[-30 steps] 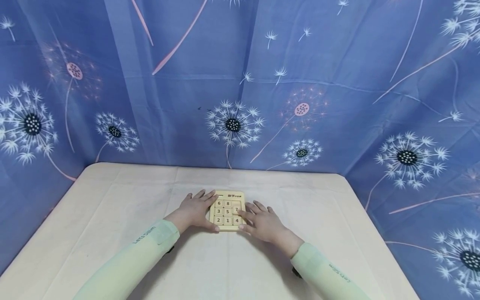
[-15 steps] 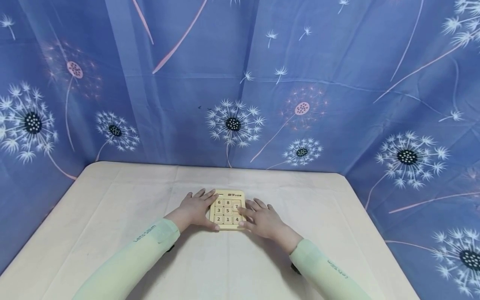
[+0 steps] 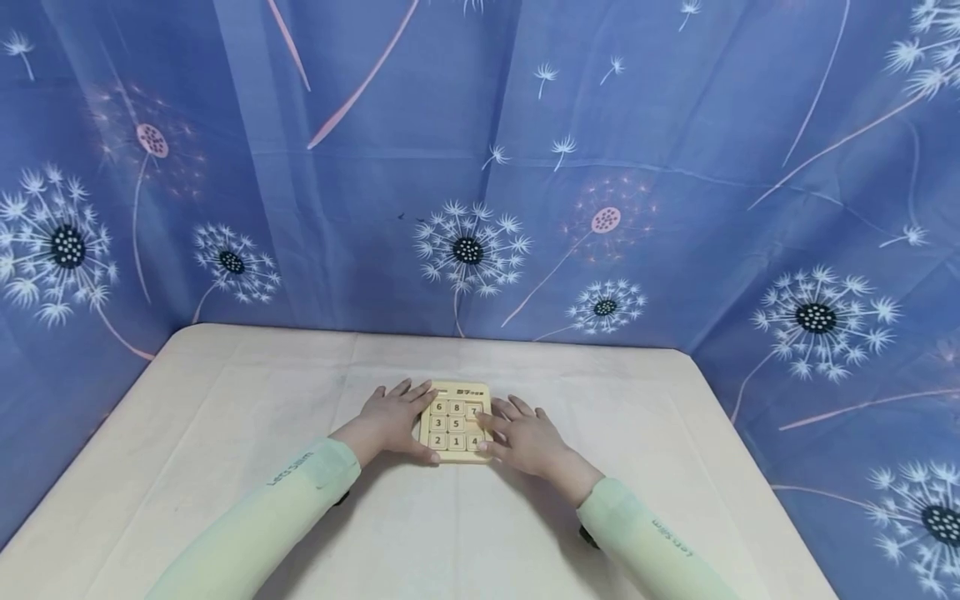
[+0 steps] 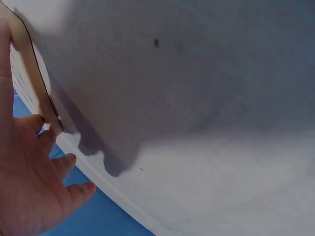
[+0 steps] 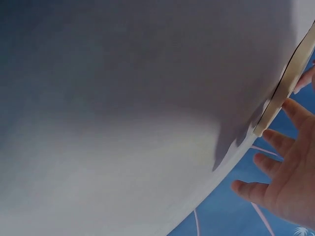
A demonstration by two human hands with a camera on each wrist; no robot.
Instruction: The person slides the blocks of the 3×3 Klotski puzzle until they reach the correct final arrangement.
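Observation:
A pale yellow number sliding puzzle lies flat on the table in the head view. Its tiles read 6, 8, 7 at the top, 3 and 5 in the middle, then 2, 1, 4. My left hand holds the puzzle's left side, thumb at the near corner and fingers at the far one. My right hand touches the 7 tile with a fingertip, its thumb by the near right corner. The wrist views catch only the puzzle's side edge, with the left fingers touching it; right fingertips lie along the edge.
A cream cloth covers the table. Blue curtains with dandelion prints hang behind it and on both sides. Pale green sleeves cover both forearms.
The 7 tile has slid away from me to the top of the right column, pushed by the right fingertip. A gap now shows above the 4. My left hand stays put.

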